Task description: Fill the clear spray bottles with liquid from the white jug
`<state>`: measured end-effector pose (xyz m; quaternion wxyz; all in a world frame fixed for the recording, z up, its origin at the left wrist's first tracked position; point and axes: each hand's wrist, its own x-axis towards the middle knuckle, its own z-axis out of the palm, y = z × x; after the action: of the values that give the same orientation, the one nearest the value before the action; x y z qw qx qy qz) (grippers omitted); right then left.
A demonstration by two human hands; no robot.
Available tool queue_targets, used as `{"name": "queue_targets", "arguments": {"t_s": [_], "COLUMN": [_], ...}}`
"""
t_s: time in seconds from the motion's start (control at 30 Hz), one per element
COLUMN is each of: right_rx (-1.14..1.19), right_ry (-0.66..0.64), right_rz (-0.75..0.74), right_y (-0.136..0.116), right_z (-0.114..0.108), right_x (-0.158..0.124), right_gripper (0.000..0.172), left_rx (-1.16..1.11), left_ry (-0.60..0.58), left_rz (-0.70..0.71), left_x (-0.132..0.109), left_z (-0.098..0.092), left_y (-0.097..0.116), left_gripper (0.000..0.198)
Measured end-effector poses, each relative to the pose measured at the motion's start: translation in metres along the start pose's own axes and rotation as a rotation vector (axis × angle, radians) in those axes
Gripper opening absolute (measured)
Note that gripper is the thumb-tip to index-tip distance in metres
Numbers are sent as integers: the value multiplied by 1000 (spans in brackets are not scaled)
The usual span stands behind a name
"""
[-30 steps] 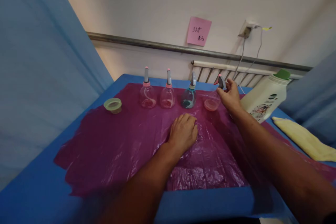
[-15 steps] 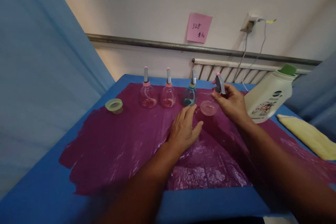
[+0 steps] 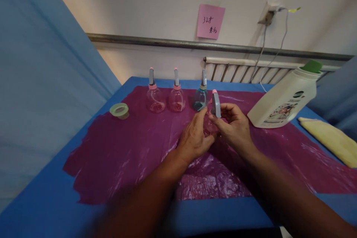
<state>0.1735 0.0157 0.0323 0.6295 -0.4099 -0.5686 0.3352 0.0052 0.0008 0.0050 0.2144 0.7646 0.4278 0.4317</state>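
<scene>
Between my two hands stands a pink see-through spray bottle (image 3: 209,125), its grey trigger head (image 3: 216,105) on top. My left hand (image 3: 195,135) wraps the left side of its body, with the thumb low in front. My right hand (image 3: 232,124) closes on its neck from the right, just below the head. Beyond my left fingers sits a blue spray bottle (image 3: 199,101) with a little liquid in it. Two pink spray bottles, a nearer one (image 3: 176,102) and a farther one (image 3: 155,103), line up to its left.
A pale green lidded cup (image 3: 119,111) is at the left on the purple plastic sheet (image 3: 125,148), which covers a blue table. A large cream jug (image 3: 284,100) with a green top leans at the right, near a folded yellow cloth (image 3: 329,141). Behind run a metal rail and radiator.
The held spray bottle has moved left and towards me, into my left hand. My left fingers, spread before, now close around its body. The view has shifted slightly.
</scene>
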Motion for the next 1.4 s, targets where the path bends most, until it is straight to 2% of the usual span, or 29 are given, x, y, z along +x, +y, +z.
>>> {"name": "queue_targets", "arguments": {"t_s": [0.13,0.3,0.5,0.73,0.93,1.1,1.3,1.4], "right_rx": [-31,-86,-113,-165,-121,-196,-113,-182], "right_ry": [17,-29,-89,-15,-99,-29,-155,-86], "right_rz": [-61,-83,-83,-109,-113,-153,-133,-156], "right_y": [2,3,1,8,8,10,9,10], "right_z": [0,-4,-9,-9,-10,-8,-10,-10], "right_x": [2,-2,-8,-2,-6,-2,-4,-2], "right_gripper": [47,60,65,69,70,73,74,75], "left_rx": [-11,-2,1,2,-6,0,1,1], "left_ry": [6,-9,-25,-6,-9,2,-15,-8], "left_rz": [18,61,37,42,62,43,52,37], "left_x": [1,3,3,3,3,2,1,2], "left_z": [0,-2,-3,-2,-2,-2,-3,-3], "left_y": [3,7,6,7,7,8,9,10], "left_gripper": [113,121,120,121,124,120,120,119]}}
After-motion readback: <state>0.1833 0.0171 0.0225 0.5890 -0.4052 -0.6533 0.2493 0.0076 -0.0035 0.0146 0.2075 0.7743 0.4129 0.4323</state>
